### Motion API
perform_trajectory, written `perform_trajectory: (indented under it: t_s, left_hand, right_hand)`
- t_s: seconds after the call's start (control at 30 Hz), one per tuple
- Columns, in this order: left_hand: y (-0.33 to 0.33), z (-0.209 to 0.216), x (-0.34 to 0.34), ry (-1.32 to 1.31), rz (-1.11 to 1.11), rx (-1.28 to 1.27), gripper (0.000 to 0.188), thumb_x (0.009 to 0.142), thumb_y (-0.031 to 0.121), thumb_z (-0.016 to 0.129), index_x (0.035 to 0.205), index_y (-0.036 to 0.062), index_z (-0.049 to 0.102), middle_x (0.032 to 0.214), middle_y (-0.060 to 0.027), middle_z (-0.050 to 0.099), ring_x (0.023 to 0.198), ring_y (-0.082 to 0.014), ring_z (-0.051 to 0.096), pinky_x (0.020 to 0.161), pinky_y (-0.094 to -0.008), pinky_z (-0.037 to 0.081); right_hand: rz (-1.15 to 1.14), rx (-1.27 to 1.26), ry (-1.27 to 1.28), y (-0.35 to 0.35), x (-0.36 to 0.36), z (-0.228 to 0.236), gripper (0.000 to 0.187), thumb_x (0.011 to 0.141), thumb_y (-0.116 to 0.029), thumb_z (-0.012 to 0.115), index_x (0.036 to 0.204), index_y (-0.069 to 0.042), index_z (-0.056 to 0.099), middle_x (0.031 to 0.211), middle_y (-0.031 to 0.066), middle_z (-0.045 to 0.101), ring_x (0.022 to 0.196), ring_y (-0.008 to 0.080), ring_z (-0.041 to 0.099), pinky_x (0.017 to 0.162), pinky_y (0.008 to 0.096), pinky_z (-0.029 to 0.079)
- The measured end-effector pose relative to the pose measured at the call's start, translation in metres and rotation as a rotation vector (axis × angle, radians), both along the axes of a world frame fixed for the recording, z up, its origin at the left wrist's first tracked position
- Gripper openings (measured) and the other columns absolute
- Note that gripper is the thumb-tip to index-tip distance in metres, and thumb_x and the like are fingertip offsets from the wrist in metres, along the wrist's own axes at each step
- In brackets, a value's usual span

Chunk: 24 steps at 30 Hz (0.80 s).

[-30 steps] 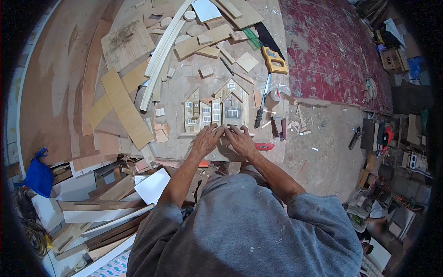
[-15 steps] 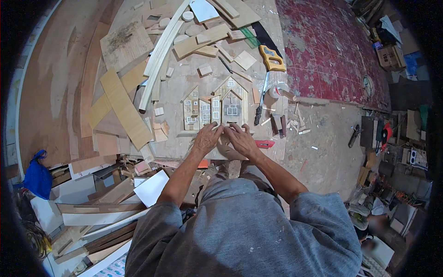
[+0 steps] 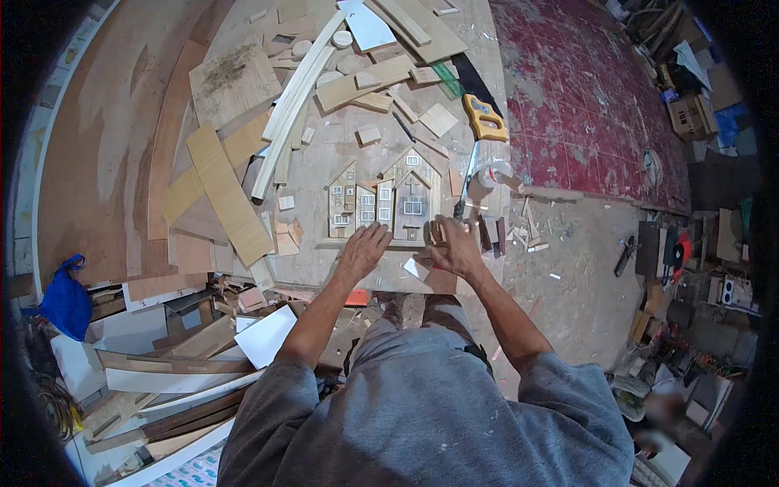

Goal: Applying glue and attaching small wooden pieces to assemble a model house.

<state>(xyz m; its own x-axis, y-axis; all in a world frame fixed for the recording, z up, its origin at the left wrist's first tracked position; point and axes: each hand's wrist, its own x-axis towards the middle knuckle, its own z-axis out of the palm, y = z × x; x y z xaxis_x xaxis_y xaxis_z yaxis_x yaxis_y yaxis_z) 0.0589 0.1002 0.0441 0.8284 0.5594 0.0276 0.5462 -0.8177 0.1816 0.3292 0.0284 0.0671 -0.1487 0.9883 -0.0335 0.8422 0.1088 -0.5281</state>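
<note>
A small wooden house model (image 3: 385, 199) with gabled roofs and white-framed windows lies on the workbench. My left hand (image 3: 364, 250) rests at its lower front edge, fingers stretched out and holding nothing I can see. My right hand (image 3: 458, 248) is at the lower right corner of the model, its fingers bent and apart. Its palm side is hidden. Next to the right thumb, a small white piece (image 3: 415, 269) lies near the bench's front edge.
A yellow-handled saw (image 3: 485, 118) and a roll of tape (image 3: 489, 175) lie to the right. Long pale wood strips (image 3: 296, 109) and a crossed pair of boards (image 3: 230, 195) are on the left. Wood offcuts (image 3: 174, 357) pile up below the bench. A red tiled surface (image 3: 584, 105) extends at right.
My right hand has moved right, away from the left hand, to the model's lower right corner. The red utility knife there is now out of sight. A white piece shows by the thumb.
</note>
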Motion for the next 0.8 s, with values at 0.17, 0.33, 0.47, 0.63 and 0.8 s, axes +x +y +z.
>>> perform_trajectory:
  t_s: [0.17, 0.33, 0.47, 0.63, 0.8]
  left_hand:
    - [-0.008, -0.009, 0.008, -0.088, 0.085, 0.008, 0.034, 0.081, 0.008, 0.058, 0.114, 0.0011, 0.061, 0.124, -0.0139, 0.057, 0.122, -0.0307, 0.053, 0.098, -0.0411, 0.044]
    - [-0.019, -0.012, 0.034, -0.119, 0.190, -0.011, 0.035, 0.080, 0.010, 0.059, 0.114, 0.0004, 0.060, 0.125, -0.0135, 0.057, 0.121, -0.0305, 0.053, 0.096, -0.0430, 0.047]
    - [-0.025, -0.015, 0.027, -0.111, 0.250, -0.001, 0.037, 0.080, 0.010, 0.059, 0.116, 0.0009, 0.059, 0.125, -0.0132, 0.057, 0.122, -0.0304, 0.052, 0.097, -0.0434, 0.047]
    - [-0.025, -0.017, 0.023, -0.099, 0.285, -0.022, 0.040, 0.078, 0.009, 0.061, 0.117, 0.0010, 0.059, 0.126, -0.0128, 0.057, 0.122, -0.0298, 0.052, 0.098, -0.0431, 0.046]
    - [-0.020, -0.015, 0.031, -0.099, 0.298, -0.036, 0.045, 0.077, 0.009, 0.062, 0.121, 0.0008, 0.058, 0.127, -0.0128, 0.057, 0.122, -0.0307, 0.051, 0.100, -0.0431, 0.043]
  right_hand:
    - [-0.114, 0.073, 0.208, 0.100, 0.031, -0.017, 0.054, 0.085, -0.010, 0.061, 0.135, -0.003, 0.043, 0.126, 0.0251, 0.057, 0.117, 0.0446, 0.054, 0.096, 0.0502, 0.045]
    - [0.058, 0.033, 0.120, 0.205, 0.040, -0.035, 0.059, 0.083, -0.006, 0.057, 0.139, -0.003, 0.039, 0.117, 0.0284, 0.063, 0.108, 0.0465, 0.060, 0.092, 0.0495, 0.049]
    - [0.164, -0.029, 0.105, 0.223, 0.010, -0.049, 0.058, 0.084, -0.006, 0.056, 0.138, 0.000, 0.038, 0.099, 0.0281, 0.069, 0.093, 0.0455, 0.066, 0.082, 0.0496, 0.053]
    - [0.155, -0.021, 0.121, 0.228, 0.003, -0.067, 0.064, 0.079, -0.006, 0.062, 0.137, 0.002, 0.036, 0.093, 0.0292, 0.068, 0.088, 0.0446, 0.067, 0.076, 0.0495, 0.055]
    - [0.202, -0.033, -0.005, 0.237, 0.010, -0.073, 0.065, 0.077, -0.006, 0.064, 0.134, 0.006, 0.036, 0.089, 0.0268, 0.068, 0.085, 0.0443, 0.067, 0.074, 0.0486, 0.055]
